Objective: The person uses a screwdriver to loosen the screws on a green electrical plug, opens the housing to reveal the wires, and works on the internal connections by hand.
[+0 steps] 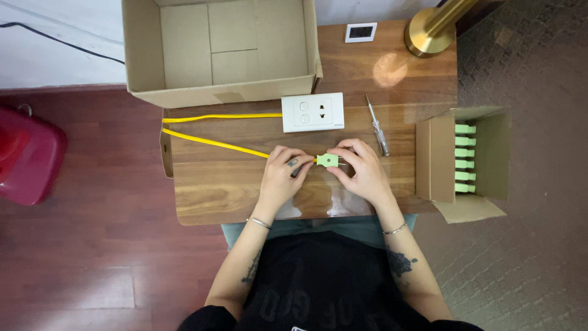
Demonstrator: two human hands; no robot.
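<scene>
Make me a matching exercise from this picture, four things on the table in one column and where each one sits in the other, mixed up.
Things:
1. green plug
2. screwdriver
3. lamp base
4. socket plate

Places:
A. far right corner of the table
B. between both hands, on the end of the yellow cable
C. just in front of the big open box
D. between the socket plate and the small box of green plugs

Pairs: 1-B, 2-D, 3-A, 4-C
</scene>
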